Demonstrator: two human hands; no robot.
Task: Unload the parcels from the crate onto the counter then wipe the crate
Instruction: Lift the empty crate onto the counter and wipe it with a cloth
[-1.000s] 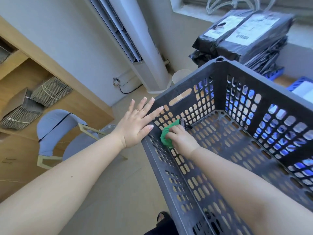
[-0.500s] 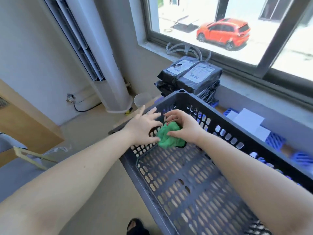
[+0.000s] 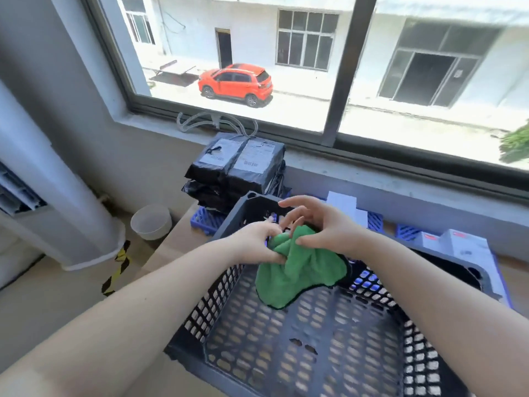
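The dark grey perforated crate (image 3: 300, 339) lies in front of me on the wooden counter (image 3: 174, 242), with nothing inside but the cloth above it. Both hands hold a green cloth (image 3: 297, 267) over the crate's far corner. My left hand (image 3: 254, 245) pinches the cloth's left side. My right hand (image 3: 320, 224) grips its top with thumb and lower fingers, the other fingers spread. The cloth hangs down loosely toward the crate floor. A stack of black parcels (image 3: 237, 173) with white labels stands on the counter behind the crate, under the window sill.
Blue plastic trays (image 3: 206, 222) and white boxes (image 3: 463, 250) lie on the counter behind and right of the crate. A white bin (image 3: 151, 222) and a tall white air conditioner (image 3: 57, 196) stand on the floor at left. A window runs along the back.
My right hand lifted the cloth off the crate's side wall and my left hand left the rim to take hold of it. The view tilted up toward the window.
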